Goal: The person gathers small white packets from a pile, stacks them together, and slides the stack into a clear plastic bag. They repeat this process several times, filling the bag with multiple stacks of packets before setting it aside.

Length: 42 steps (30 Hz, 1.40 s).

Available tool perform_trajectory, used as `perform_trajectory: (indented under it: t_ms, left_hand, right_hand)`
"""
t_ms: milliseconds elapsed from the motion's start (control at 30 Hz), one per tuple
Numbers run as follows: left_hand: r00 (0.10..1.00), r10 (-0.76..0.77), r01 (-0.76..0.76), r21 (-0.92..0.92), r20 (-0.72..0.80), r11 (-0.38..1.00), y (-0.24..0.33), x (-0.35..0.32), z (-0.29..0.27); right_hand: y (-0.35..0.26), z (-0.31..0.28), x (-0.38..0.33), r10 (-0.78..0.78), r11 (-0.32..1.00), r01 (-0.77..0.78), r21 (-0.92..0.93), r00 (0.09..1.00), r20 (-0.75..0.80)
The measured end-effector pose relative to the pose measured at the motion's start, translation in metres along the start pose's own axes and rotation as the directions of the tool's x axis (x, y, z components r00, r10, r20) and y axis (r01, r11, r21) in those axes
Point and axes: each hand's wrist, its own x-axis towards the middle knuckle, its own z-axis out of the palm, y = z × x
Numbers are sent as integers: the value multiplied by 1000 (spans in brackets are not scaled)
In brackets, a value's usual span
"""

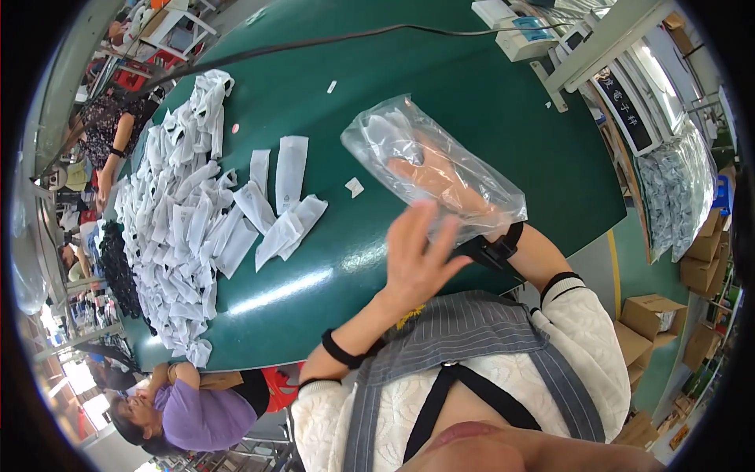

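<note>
My right hand [444, 181] reaches inside a large clear plastic bag [491, 197], its thumb and fingers round white pouches [385, 130] at the bag's far end. The wrinkled film partly blurs the fingertips. My left hand [421, 256] is just outside the bag, near its mouth, with the fingers spread and nothing held. Left of the bag, several loose white pouches [292, 173] lie on the green table [346, 291]. Beyond them spreads a big heap of similar white pouches [169, 204].
A black cable [338, 37] crosses above the table. Black items [118, 263] lie beside the heap. One person [110, 141] is at the far left edge, another in purple [200, 413] at lower left. A metal post [609, 43] and cardboard boxes [649, 315] are on the right.
</note>
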Motion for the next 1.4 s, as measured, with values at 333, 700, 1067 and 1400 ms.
perform_trajectory:
  t_ms: [333,700,1067,1400]
  left_hand:
    - [983,-163,184,-357,87,916,-35,-29,2]
    - [969,-238,247,-265,68,932,-69,-36,-2]
    - [875,-483,462,372,-41,805,-170,-152,-93]
    - [815,-535,579,308,-221,755,-160,-161,-89]
  right_hand:
    - [39,-6,33,-161,896,81,-437,975,-150]
    - [40,-53,85,-615,151,297,-943,775,145]
    - [-158,-4,-59,-269,773,606,-190,583,767]
    - [-34,196,13,-401,403,843,-357,513,759]
